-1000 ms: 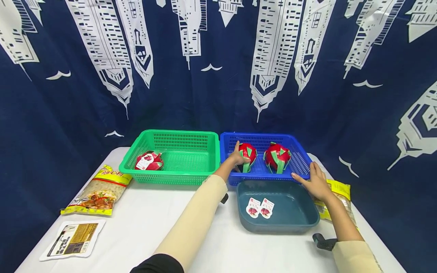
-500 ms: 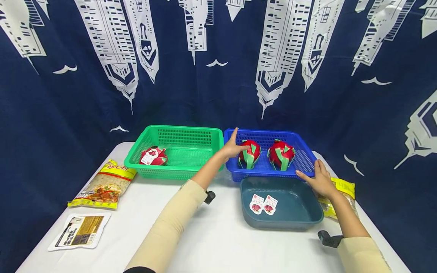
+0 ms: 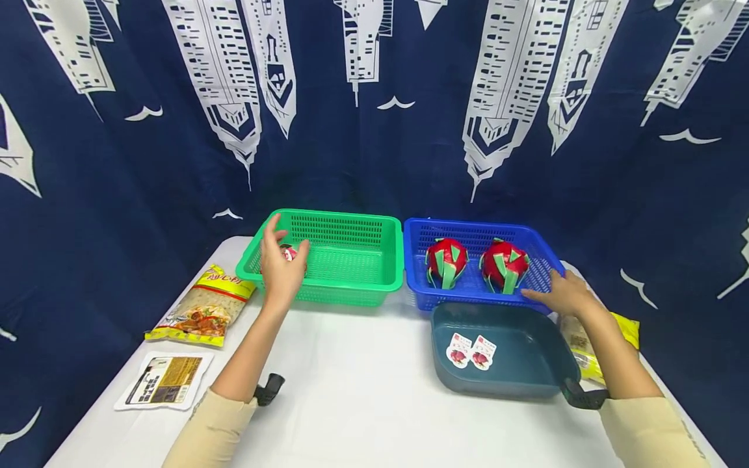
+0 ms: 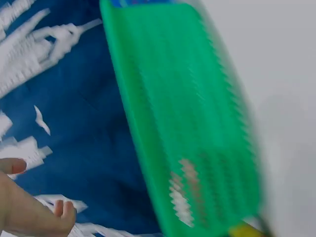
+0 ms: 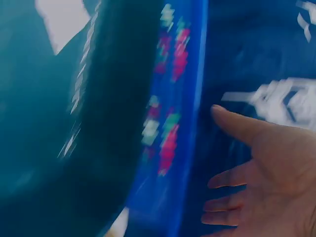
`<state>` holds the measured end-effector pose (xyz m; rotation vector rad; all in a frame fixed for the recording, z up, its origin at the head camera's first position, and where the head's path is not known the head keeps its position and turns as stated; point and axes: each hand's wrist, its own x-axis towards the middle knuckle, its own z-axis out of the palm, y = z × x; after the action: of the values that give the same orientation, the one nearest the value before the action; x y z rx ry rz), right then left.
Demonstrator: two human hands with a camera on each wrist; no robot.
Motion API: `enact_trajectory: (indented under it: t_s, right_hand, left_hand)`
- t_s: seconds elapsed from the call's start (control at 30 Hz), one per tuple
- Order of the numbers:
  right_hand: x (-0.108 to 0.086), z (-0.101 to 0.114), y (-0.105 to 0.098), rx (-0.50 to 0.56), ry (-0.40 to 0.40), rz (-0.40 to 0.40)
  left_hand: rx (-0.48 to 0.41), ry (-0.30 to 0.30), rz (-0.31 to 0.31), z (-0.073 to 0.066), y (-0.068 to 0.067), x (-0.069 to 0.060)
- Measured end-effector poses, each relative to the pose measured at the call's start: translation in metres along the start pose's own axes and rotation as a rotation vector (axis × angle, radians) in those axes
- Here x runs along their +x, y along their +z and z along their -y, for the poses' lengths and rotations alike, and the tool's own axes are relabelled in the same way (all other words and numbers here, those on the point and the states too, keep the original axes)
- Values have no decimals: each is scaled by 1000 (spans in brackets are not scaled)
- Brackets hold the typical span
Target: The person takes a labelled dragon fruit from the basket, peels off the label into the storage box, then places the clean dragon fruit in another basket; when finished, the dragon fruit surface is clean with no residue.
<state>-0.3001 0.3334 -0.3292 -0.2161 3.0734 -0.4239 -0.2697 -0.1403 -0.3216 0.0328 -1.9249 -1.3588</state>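
the work looks part done, judging by how things lie. one red fruit is in the green basket, mostly hidden behind the person's left hand, while two red-and-green fruits sit side by side in the blue basket. no label shows on either of those two, and two printed labels lie together in the dark tray in front, so those fruits and labels would seem to be what is left. whether the red fruit bears a label cannot be told (the left wrist view is blurred, with only a pale patch there). the left hand's thumb and fingers are spread, grasping nothing. the right hand, by the blue basket's near right corner, has its fingers extended and released; contact with the rim is unclear.
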Motion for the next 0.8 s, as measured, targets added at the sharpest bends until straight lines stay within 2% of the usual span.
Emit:
enact_trajectory:
  t_s: [0.13,0.2,0.23,0.33,0.4,0.47,0.53,0.6,0.7,0.8]
  right_hand:
    - [18,55,-4,104,-51,-94]
    - [30,88,-2,196,-78,-156]
    - [36,106,0,242,-95,-190]
    - [52,161,7,384,-184,-309]
    - [62,200,14,474,-260,-380]
    - [69,238,23,546,-324,-416]
    - [77,275,33,606,-363,-416]
    - [85,307,46,661,-366,-375]
    - [100,345,69,712,-323,-296]
    - [113,371,96,733,-257,-212]
  left_hand:
    - [33,-166,-183,33,-24,-8]
    - [61,-233,-259,50,-28,-14]
    - [70,-272,-277,59,-29,-17]
    - [57,-359,-290,81,-24,-26]
    - [0,-410,-257,89,-18,-30]
    - [-71,-442,-232,94,-12,-31]
    - [-131,-454,-218,97,-7,-31]
    - [-195,-456,-222,101,-3,-30]
    - [-338,-448,-249,105,0,-29]
    - [-489,-417,-269,108,0,-30]
